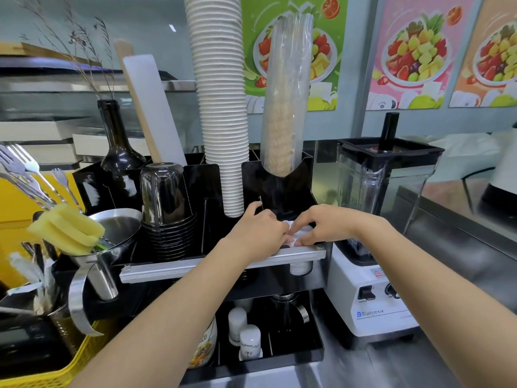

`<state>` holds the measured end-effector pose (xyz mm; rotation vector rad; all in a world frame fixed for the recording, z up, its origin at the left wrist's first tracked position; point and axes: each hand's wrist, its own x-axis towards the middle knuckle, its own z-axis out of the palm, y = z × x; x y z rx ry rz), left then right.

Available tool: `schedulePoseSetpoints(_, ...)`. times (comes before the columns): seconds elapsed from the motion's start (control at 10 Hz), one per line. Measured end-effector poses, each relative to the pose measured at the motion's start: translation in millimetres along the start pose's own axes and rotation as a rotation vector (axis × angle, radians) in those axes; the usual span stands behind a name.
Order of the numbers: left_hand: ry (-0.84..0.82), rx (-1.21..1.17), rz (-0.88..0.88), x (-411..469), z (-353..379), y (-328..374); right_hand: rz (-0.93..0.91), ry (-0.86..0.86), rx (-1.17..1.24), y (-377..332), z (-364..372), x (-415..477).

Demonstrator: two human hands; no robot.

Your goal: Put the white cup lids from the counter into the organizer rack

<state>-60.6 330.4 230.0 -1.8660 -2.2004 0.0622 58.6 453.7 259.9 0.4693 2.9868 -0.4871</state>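
The black organizer rack [205, 189] stands on the counter in the middle of the view, with a silver front ledge. Both my hands meet over its front right compartment. White cup lids [298, 233] show between my fingers, mostly covered. My left hand [258, 233] grips them from the left, fingers curled. My right hand [321, 225] presses on them from the right with fingertips down. How many lids there are is hidden.
A tall stack of white paper cups [221, 107] and a sleeve of wrapped cups [285, 102] rise from the rack behind my hands. Black cups [166, 203] sit to the left, a blender [383, 219] to the right, a steel jug [112, 247] and yellow basket [56, 373] at left.
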Motion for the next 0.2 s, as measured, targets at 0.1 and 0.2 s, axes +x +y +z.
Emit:
schedulePoseSetpoints(0.1,0.054,0.014,0.003,-2.1,2.1,0.1,-0.002,0.036,0.006,-0.1,1.7,-1.4)
schedulePoseSetpoints(0.2,0.131,0.034,-0.010,-2.1,6.1,-1.0,-0.008,0.163,-0.028,2.2,3.9,-3.9)
